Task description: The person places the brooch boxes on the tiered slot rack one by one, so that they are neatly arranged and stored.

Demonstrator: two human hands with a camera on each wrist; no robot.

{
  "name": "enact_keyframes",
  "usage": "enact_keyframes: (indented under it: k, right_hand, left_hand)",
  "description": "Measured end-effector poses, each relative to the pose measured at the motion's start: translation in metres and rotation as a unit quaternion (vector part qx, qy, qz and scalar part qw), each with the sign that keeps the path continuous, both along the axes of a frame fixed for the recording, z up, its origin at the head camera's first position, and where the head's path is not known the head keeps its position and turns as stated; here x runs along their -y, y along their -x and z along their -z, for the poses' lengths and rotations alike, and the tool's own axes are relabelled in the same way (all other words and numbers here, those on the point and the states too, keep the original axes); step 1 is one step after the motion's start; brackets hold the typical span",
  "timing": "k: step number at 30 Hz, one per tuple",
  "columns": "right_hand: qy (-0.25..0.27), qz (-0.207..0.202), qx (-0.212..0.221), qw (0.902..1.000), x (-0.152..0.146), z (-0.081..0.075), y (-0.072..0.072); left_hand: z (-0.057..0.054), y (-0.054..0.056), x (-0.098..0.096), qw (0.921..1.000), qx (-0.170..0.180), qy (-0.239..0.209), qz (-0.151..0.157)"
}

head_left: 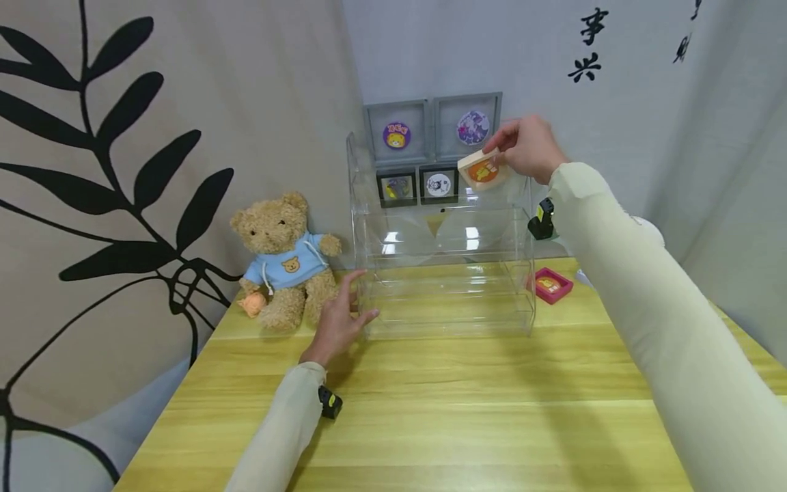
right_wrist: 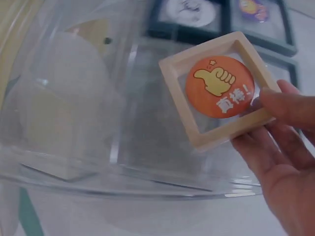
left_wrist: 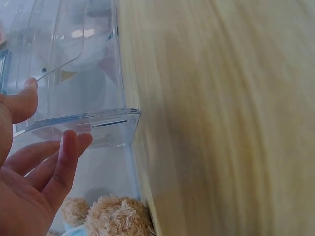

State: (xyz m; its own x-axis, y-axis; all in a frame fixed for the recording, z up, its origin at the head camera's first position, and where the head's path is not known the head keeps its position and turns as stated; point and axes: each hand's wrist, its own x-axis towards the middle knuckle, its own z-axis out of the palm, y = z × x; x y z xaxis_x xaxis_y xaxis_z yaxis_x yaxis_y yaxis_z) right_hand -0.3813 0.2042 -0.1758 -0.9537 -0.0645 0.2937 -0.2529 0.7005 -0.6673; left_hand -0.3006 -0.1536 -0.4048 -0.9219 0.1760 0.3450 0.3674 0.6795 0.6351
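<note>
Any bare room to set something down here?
Most: table, between the sleeves, in front of the stand. Also the stand's lower tiers, below the black frames. Crowded: stand's top, with grey frames, right hand and wooden frame; its left side, with bear and left hand; its right, with pink frame.

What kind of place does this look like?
Most likely a tabletop display corner, perhaps in a home: a clear tiered stand with framed badges, a teddy bear beside it, and leaf-printed cloth behind the wooden table.
</note>
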Motion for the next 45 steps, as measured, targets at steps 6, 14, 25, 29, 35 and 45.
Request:
enact_keyframes:
  k: [6,14,25,29,35,45]
  right_hand:
    - [-0.006,0.012,0.003,0.9999,-0.003,0.018,0.003]
    - [-0.033,0.014,-0.039,0.9986,-0.005,0.028,0.003]
    - [-0.210,-0.048,-0.136,0.9669,-0.017,0.049,-0.021]
    - [-0.154,0.009,-0.221,0.9629,-0.031,0.068,-0.035]
    - [-0.004,0.142,-0.294,0.9452,-0.073,0.108,-0.052]
    - [-0.034,0.121,-0.005,0.9921,-0.130,0.194,-0.051]
  left_hand:
    - [0.003,0.000,-0.002,1.0000,-0.001,-0.005,0.004]
    - [0.003,0.003,-0.001,1.0000,-0.001,0.003,-0.006]
    - [0.002,0.003,-0.001,0.9999,0.014,-0.005,-0.002]
    - [0.001,0.002,-0.001,0.9998,0.016,-0.008,-0.006]
    - [0.001,0.003,-0.002,0.9999,0.016,-0.005,-0.005]
    - [0.000,0.001,-0.001,0.9997,0.020,-0.011,-0.010]
